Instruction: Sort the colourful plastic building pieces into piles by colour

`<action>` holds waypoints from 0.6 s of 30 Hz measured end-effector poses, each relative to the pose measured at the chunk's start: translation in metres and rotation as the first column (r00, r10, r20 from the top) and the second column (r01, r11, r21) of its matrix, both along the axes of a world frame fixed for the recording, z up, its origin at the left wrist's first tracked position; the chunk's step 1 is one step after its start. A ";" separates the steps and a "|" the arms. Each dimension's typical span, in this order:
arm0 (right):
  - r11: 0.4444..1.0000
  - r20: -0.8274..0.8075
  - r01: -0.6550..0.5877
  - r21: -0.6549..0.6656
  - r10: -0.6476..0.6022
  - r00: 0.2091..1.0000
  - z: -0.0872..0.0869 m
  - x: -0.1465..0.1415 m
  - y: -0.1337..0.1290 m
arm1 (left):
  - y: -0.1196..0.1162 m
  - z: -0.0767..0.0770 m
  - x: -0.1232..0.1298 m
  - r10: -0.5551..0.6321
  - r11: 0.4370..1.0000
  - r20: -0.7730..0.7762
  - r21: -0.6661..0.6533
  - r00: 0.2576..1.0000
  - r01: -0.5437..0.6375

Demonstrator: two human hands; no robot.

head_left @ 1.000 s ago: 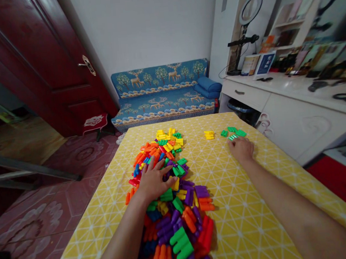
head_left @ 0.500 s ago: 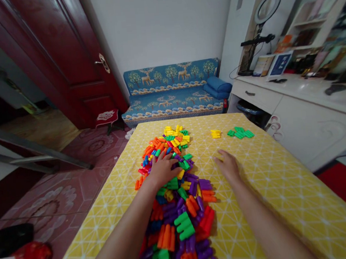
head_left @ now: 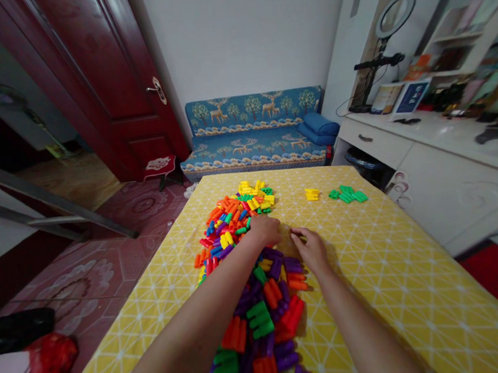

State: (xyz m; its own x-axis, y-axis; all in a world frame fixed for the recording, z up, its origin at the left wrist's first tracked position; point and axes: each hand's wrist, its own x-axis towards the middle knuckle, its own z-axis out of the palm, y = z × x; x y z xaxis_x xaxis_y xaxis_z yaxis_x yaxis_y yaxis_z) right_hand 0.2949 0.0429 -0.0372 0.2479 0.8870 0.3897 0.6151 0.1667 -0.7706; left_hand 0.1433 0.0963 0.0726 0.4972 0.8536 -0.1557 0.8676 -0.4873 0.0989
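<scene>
Plastic finger-shaped building blocks in orange, purple, green, yellow, red and blue lie in a long heap [head_left: 259, 320] down the table. My left hand [head_left: 266, 230] is over the heap's right edge, back of the hand up, its fingers curled under and hidden. Whatever it grips cannot be made out. Just to the right, my right hand [head_left: 312, 250] hovers near the cloth, thumb and forefinger bent towards my left hand with a gap between them. No block shows in it. Farther back lie a small group of yellow blocks [head_left: 312, 194] and a group of green blocks [head_left: 348, 194].
A yellow patterned cloth [head_left: 385, 273] covers the table. Behind it stands a blue sofa [head_left: 249, 143]. On the right is a white cabinet [head_left: 455, 176] with a ring light [head_left: 396, 14] on top. A red door [head_left: 107, 82] and a small stool [head_left: 160, 166] are at the left.
My left hand has moved right from the middle of the heap to its edge, its fingers now curled. My right hand has come left and nearer, towards my left hand.
</scene>
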 end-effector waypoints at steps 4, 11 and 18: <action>1.000 0.053 0.001 0.006 -0.001 0.999 0.003 -0.001 0.000 | 0.003 -0.005 0.003 -0.047 0.999 0.060 0.020 0.997 0.046; 0.986 -0.203 -0.168 0.010 0.166 0.965 0.008 -0.009 -0.002 | 0.000 -0.014 -0.015 -0.221 0.972 0.312 -0.012 0.924 0.236; 0.965 -0.334 -0.252 0.072 0.262 0.906 0.025 -0.020 -0.010 | -0.001 -0.024 -0.035 -0.054 0.970 0.647 -0.147 0.760 0.194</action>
